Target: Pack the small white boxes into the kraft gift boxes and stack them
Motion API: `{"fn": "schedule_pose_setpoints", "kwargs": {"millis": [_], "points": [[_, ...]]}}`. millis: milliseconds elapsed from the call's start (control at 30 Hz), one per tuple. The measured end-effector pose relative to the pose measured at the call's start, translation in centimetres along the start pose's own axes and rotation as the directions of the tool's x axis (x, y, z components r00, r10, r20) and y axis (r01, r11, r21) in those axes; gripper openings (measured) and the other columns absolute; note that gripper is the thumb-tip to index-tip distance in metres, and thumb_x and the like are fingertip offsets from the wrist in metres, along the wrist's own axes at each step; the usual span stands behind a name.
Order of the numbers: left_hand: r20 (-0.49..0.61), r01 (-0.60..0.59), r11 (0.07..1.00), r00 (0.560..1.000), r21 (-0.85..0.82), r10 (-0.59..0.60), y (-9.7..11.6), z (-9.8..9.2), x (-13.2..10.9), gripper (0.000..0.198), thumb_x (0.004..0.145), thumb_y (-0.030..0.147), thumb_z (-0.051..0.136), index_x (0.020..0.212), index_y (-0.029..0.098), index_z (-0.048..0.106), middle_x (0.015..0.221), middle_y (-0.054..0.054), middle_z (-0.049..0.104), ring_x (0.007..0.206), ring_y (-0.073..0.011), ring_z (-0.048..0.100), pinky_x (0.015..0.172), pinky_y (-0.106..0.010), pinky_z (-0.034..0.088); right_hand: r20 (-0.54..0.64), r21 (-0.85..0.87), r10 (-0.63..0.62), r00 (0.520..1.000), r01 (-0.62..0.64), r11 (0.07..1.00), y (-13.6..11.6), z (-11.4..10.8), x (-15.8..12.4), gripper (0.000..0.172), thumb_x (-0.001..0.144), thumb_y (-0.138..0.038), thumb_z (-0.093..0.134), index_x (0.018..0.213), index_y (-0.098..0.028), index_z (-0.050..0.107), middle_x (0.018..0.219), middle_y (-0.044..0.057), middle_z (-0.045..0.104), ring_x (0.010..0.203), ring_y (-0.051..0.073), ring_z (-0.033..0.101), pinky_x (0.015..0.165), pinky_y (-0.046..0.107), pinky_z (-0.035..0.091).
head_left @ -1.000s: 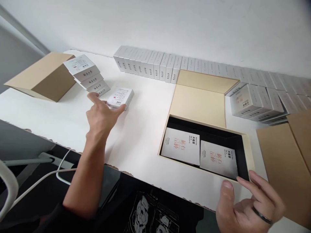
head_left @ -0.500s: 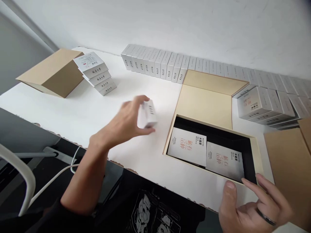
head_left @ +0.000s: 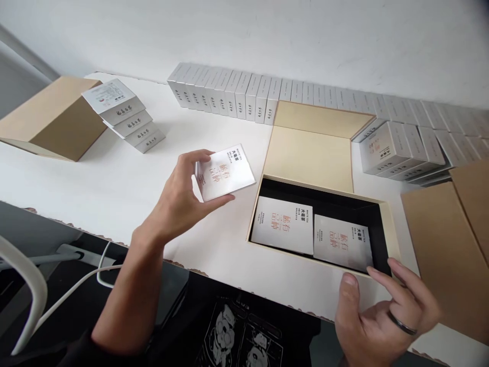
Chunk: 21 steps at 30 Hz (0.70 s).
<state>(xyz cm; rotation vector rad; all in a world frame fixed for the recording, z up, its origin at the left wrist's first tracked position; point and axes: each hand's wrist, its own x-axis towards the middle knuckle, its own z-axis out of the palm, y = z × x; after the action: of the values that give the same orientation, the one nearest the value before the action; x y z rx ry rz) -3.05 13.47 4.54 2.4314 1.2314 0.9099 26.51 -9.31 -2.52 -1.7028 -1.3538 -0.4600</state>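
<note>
Between thumb and fingers, my left hand [head_left: 183, 188] grips a small white tea box [head_left: 225, 172] above the table, its printed face turned up. To the right lies a cream gift box [head_left: 309, 160] with its lid folded back and a black interior. Two white tea boxes lie flat inside it, a left one [head_left: 282, 225] and a right one [head_left: 343, 241], with black space behind them. My right hand [head_left: 385, 316], wearing a dark ring, has its fingers apart at the gift box's near right corner, fingertips by the rim. It holds nothing.
A leaning stack of white boxes [head_left: 124, 114] stands by a closed kraft-coloured box [head_left: 53, 117] at left. A long row of white boxes [head_left: 229, 94] lines the wall. More white boxes [head_left: 401, 150] and another kraft-coloured box [head_left: 443, 255] are at right.
My left hand has turned the tea box so its printed face shows upward. My right hand stays by the gift box corner. The whole view has shifted slightly.
</note>
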Motion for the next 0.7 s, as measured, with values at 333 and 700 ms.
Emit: {"fn": "schedule_pose_setpoints", "kwargs": {"millis": [333, 700], "points": [[-0.119, -0.391, 0.92, 0.912, 0.024, 0.391, 5.0, -2.0, 2.7, 0.047, 0.088, 0.034, 0.09, 0.121, 0.023, 0.059, 0.137, -0.014, 0.065, 0.127, -0.0327, 0.065, 0.103, -0.054, 0.062, -0.016, -0.014, 0.025, 1.0, -0.025, 1.0, -0.8, 0.0, 0.3, 0.039, 0.088, -0.023, 0.085, 0.121, -0.019, 0.066, 0.132, 0.015, 0.059, 0.115, 0.028, 0.065, 0.095, 0.046, 0.056], [0.581, -0.504, 0.863, 0.708, 0.017, 0.402, 13.1, 3.9, 3.2, 0.091, 0.087, 0.084, 0.065, 0.138, 0.009, 0.056, 0.136, -0.022, 0.066, 0.134, -0.0394, 0.063, 0.131, -0.065, 0.036, 0.003, -0.03, 0.046, 0.999, -0.046, 0.999, -1.1, -0.1, 0.1, 0.04, 0.088, -0.022, 0.085, 0.123, -0.018, 0.066, 0.135, 0.018, 0.06, 0.125, 0.03, 0.061, 0.107, 0.052, 0.053]]}}
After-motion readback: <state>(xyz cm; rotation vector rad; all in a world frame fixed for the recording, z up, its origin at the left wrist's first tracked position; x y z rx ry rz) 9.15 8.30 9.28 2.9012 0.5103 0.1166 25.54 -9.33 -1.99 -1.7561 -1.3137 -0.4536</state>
